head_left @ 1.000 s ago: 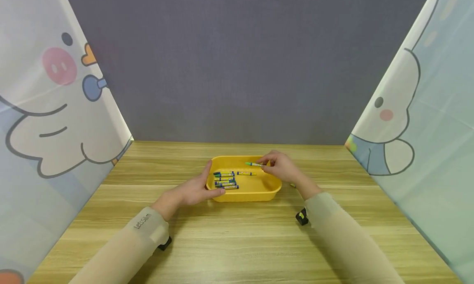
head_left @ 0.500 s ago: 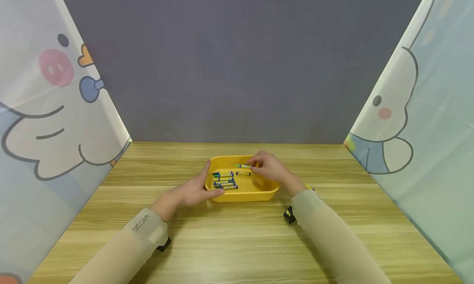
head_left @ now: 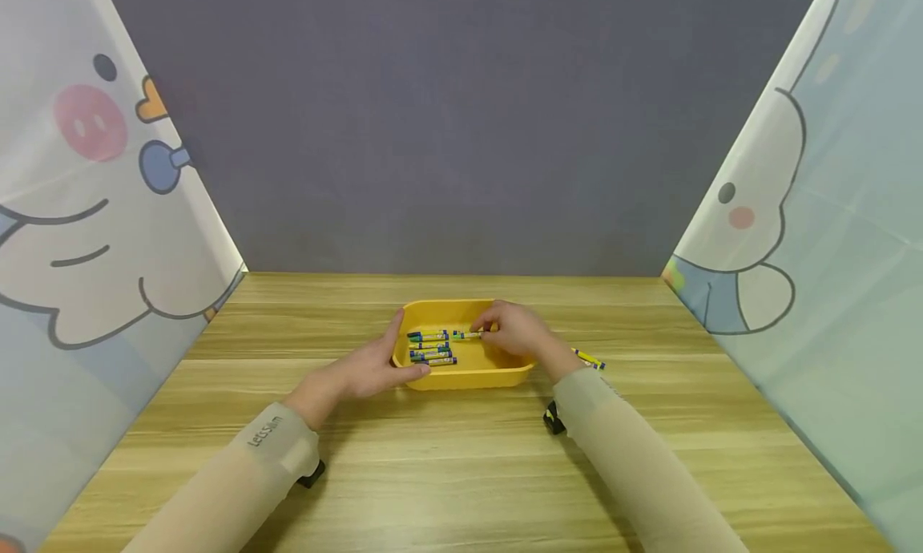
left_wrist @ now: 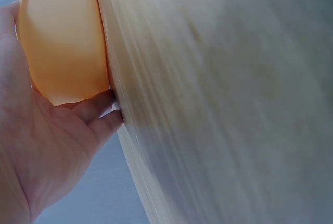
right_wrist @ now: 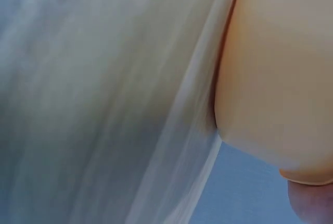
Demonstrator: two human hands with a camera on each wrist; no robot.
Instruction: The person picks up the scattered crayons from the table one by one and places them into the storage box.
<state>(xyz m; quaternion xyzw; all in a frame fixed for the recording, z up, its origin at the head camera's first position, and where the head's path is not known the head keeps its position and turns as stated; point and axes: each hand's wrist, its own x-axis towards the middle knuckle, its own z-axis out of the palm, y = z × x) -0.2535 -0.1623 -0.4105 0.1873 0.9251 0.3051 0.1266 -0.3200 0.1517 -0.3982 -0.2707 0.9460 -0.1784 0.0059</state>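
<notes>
A yellow plastic basket point(head_left: 469, 380) sits on the table. Its left end is held by my left hand point(head_left: 368, 369), the thumb over the front rim; the left wrist view shows this hand's fingers point(left_wrist: 99, 104) bent against the basket wall point(left_wrist: 67, 41). Several crayons point(head_left: 431, 353) in yellow-and-blue wrappers lie in a stack at the basket's left side. Inside the right half, my right hand point(head_left: 513, 328) pinches a green-tipped crayon point(head_left: 470, 336) low down, close to another crayon there. The right wrist view has mostly the basket's outer wall point(right_wrist: 276, 78); the fingertips are hidden.
More crayons point(head_left: 590, 359) lie on the wooden table point(head_left: 447, 465) right of the basket, partly behind my right wrist. A dark grey panel point(head_left: 461, 128) stands at the back, with cartoon-printed cloths point(head_left: 858, 240) on both sides.
My right hand has moved left and lowered the green-tipped crayon into the basket. Crayons on the table, earlier mostly covered by the right arm, now show. My left hand keeps its hold.
</notes>
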